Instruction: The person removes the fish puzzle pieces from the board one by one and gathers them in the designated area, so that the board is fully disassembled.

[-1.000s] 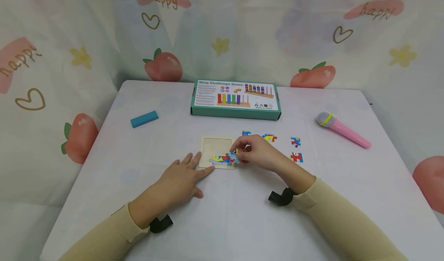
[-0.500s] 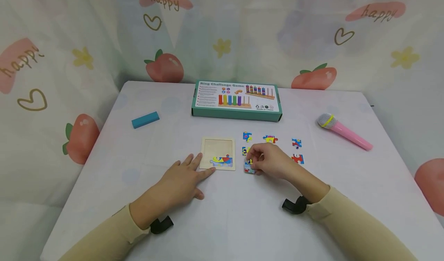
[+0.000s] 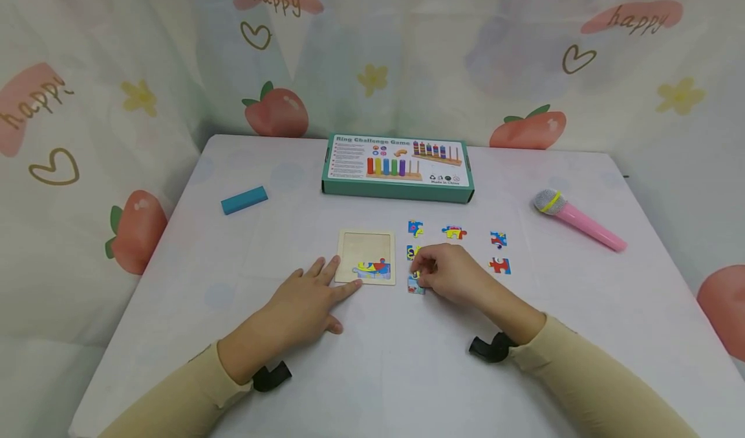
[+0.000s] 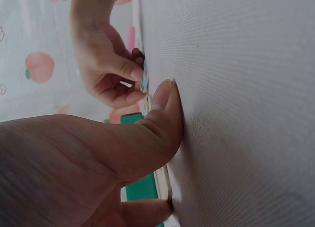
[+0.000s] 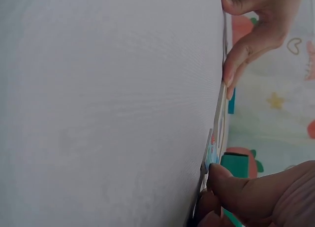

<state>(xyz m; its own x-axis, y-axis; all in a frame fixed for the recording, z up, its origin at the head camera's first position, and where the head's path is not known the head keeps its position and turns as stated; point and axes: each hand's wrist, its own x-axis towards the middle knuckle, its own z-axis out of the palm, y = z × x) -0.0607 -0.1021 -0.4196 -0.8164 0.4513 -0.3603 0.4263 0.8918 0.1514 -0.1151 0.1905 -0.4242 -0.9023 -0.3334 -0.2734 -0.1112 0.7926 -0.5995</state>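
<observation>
A square wooden puzzle tray point(image 3: 345, 247) lies mid-table, with a few joined puzzle pieces point(image 3: 374, 269) in its lower right part. My left hand point(image 3: 302, 302) rests with spread fingers at the tray's left and front edges. To the right of the tray, my right hand point(image 3: 451, 271) pinches a light blue jigsaw piece point(image 3: 415, 287) between thumb and fingers. In the right wrist view this jigsaw piece point(image 5: 212, 149) is tilted close over the cloth. A yellow and blue piece point(image 3: 410, 252) just behind is partly covered by the right fingers.
Several loose pieces lie behind and right of the right hand, among them a red piece point(image 3: 499, 266) and a yellow-red piece point(image 3: 454, 232). A green game box point(image 3: 398, 189) stands at the back, a blue block point(image 3: 244, 200) left, a pink toy microphone point(image 3: 588, 226) right.
My right hand has moved from the tray's right edge rightward to the table beside it, carrying the light blue jigsaw piece. The left hand has stayed at the tray.
</observation>
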